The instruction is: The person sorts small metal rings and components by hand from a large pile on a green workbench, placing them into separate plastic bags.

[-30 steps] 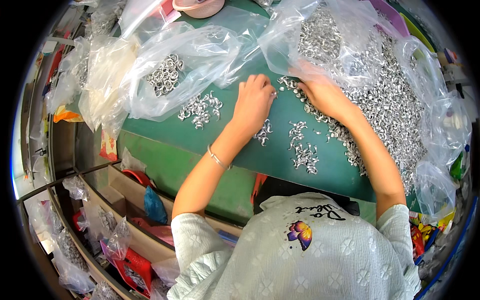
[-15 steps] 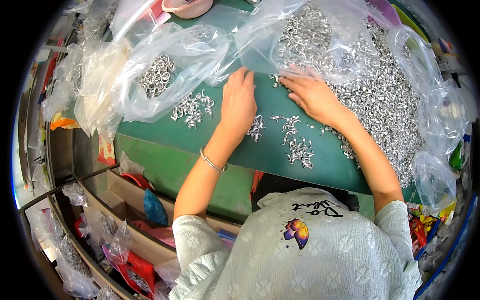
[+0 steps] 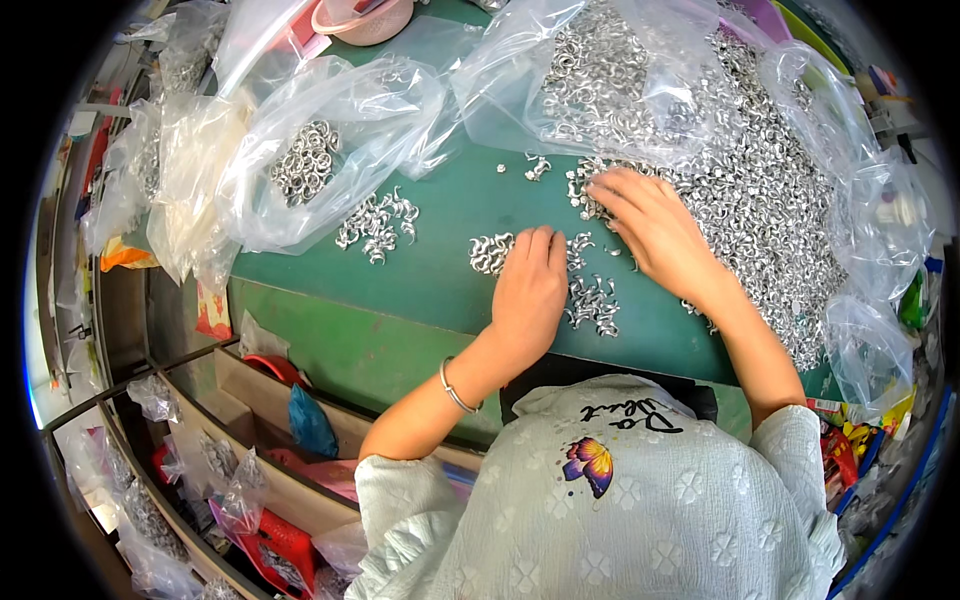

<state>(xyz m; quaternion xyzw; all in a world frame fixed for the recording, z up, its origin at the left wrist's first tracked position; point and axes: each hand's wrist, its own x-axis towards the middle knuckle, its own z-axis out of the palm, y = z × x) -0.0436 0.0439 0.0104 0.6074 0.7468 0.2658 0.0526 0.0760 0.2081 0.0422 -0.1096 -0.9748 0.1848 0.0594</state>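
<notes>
Small curved silver metal pieces lie in a large pile (image 3: pixel 770 220) on the right of the green table. My right hand (image 3: pixel 655 230) rests at the pile's left edge, fingers stretched over a cluster of pieces (image 3: pixel 580 190). My left hand (image 3: pixel 530 290), with a bangle at the wrist, is bent down onto the table with its fingers together; what lies under the fingertips is hidden. It sits between a small heap of pieces (image 3: pixel 490 254) on its left and a loose heap (image 3: pixel 594 305) on its right. Another small heap (image 3: pixel 378 225) lies farther left.
A clear plastic bag (image 3: pixel 400 110) holding silver rings (image 3: pixel 305 163) lies at the left. Another clear bag (image 3: pixel 620 80) covers part of the large pile. A pink basin (image 3: pixel 370 25) stands at the back. Below the table's left are shelf compartments (image 3: pixel 260 400) with bagged parts.
My left hand has moved right and nearer to me, uncovering the small heap. My right hand has shifted slightly right and nearer, and more pieces now lie beside its fingertips.
</notes>
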